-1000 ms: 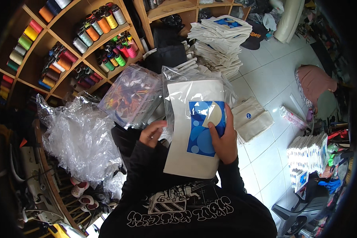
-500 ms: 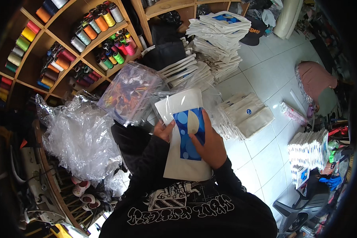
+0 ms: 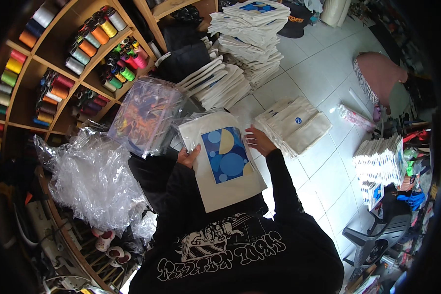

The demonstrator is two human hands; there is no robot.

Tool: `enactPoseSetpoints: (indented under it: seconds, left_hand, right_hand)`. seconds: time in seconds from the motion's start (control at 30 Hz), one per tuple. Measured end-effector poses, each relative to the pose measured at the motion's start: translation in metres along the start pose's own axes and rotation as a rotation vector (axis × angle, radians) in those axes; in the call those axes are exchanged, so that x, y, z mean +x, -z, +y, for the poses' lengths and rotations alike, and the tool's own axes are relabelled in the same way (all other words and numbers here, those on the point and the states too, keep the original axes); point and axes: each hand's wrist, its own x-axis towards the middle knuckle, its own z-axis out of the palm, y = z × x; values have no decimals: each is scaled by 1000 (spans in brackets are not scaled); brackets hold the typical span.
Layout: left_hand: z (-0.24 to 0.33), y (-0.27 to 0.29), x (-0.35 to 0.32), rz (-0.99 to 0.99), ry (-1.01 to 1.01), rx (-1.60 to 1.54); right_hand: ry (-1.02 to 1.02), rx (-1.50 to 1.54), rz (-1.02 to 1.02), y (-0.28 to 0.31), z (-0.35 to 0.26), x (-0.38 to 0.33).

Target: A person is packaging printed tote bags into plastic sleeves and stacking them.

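A cream cloth bag (image 3: 201,169) with a printed blue panel of circles lies flat before my body. My left hand (image 3: 188,157) is closed on its left edge, the thumb over the front. Clear plastic film shows around the bag's top edge; how far it covers the bag is hard to tell. At the right edge, beside the print, my right hand (image 3: 262,141) is open with its fingers stretched out. Whether its fingertips touch the bag or the film I cannot tell.
Crumpled clear plastic bags (image 3: 90,181) pile up at left, beside a plastic-wrapped colourful pack (image 3: 144,115). Shelves hold thread spools (image 3: 88,48). Folded cloth bags (image 3: 294,125) and a tall bag stack (image 3: 250,36) stand on the tiled floor. A person (image 3: 382,73) bends at far right, beyond a chair (image 3: 377,240).
My right hand has moved off the print to the bag's right edge, its fingers opening out. The bag now shows wider and flatter. My left hand still holds its left edge.
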Motion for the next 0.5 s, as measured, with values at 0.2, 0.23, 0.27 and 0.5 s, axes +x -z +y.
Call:
enactPoseSetpoints:
  seconds: [0.2, 0.23, 0.27, 0.5]
  left_hand:
    - [-11, 18, -5, 56, 37, 113]
    - [-12, 18, -6, 108, 81, 79]
    - [-12, 19, -9, 104, 86, 81]
    - [-6, 22, -21, 239, 125, 88]
  right_hand:
    - [5, -37, -50, -5, 18, 16]
    - [30, -19, -44, -2, 21, 18]
    - [28, -15, -39, 1, 24, 19]
    - [266, -243, 229, 11, 31, 17]
